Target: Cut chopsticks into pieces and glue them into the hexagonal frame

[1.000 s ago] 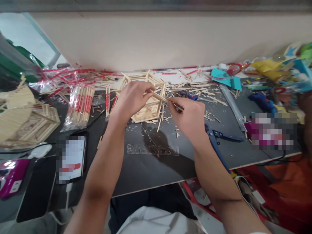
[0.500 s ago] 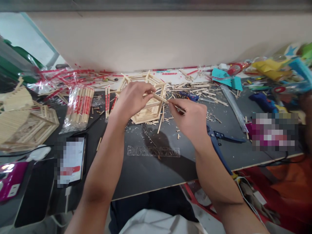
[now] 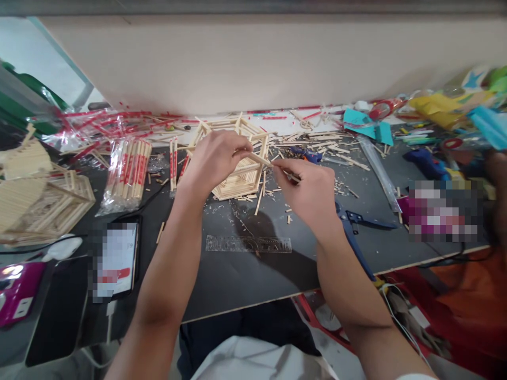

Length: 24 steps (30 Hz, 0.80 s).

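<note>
Nearest me: grey-white cloth on the wearer's lap, cut off by the bottom edge. Near left, a flat black phone-shaped slab, then a black phone with a lit screen, contents pixelated, can't read. Clear plastic ruler lies left-right mid-table, markings too faint for me. Blue-handled cutter to its right, partly hidden by the right forearm.

Beyond the ruler, right hand: thumb and fingertips pinching the right end of a thin pale wooden stick. I see a sliver in that hand's curl; can't tell if it's the same stick. Left hand: fingertips closed on the stick's left end, tip hidden from me. Stick spans between the hands, over the right part of a pale hexagonal wooden-stick frame; contact, can't tell. Long axis runs left-right, right end angled slightly nearer.

Frame opens upward; left hand and wrist cover its near left corner. Left of it, red-marked wooden sticks in clear plastic. Far right, loose pale sticks scattered. Farthest, plain off-white wall.
</note>
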Each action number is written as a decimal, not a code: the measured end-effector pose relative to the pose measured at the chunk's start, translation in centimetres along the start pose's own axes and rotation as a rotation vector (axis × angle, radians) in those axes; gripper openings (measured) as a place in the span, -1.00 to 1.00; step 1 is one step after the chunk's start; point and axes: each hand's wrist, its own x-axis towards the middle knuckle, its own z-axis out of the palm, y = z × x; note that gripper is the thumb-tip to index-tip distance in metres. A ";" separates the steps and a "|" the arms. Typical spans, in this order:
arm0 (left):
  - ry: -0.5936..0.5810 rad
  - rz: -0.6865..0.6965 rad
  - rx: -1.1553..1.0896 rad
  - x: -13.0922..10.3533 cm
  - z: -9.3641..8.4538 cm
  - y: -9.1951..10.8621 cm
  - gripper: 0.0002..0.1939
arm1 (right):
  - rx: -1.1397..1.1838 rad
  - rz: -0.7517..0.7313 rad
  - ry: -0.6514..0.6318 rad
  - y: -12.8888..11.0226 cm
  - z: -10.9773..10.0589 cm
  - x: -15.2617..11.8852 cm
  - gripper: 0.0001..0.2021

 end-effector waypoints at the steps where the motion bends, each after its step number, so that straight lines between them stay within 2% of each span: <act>1: -0.005 0.001 0.014 0.0 0.0 0.1 -0.80 | -0.002 0.003 -0.007 0.1 0.0 0.0 -0.81; 8: -0.065 0.001 0.093 0.1 -0.2 0.7 -0.74 | -0.044 0.033 -0.063 0.4 0.1 0.0 -0.82; 13: -0.049 0.008 0.076 0.2 0.0 0.5 -0.73 | -0.009 0.068 -0.109 0.1 -0.4 0.0 -0.81; 18: -0.029 0.008 0.075 0.2 0.1 0.4 -0.75 | 0.008 0.103 -0.032 -0.3 -0.2 -1.1 -0.80; 24: -0.010 0.010 0.041 0.2 0.3 0.3 -0.76 | -0.160 0.210 0.076 -1.3 1.1 -1.8 -0.85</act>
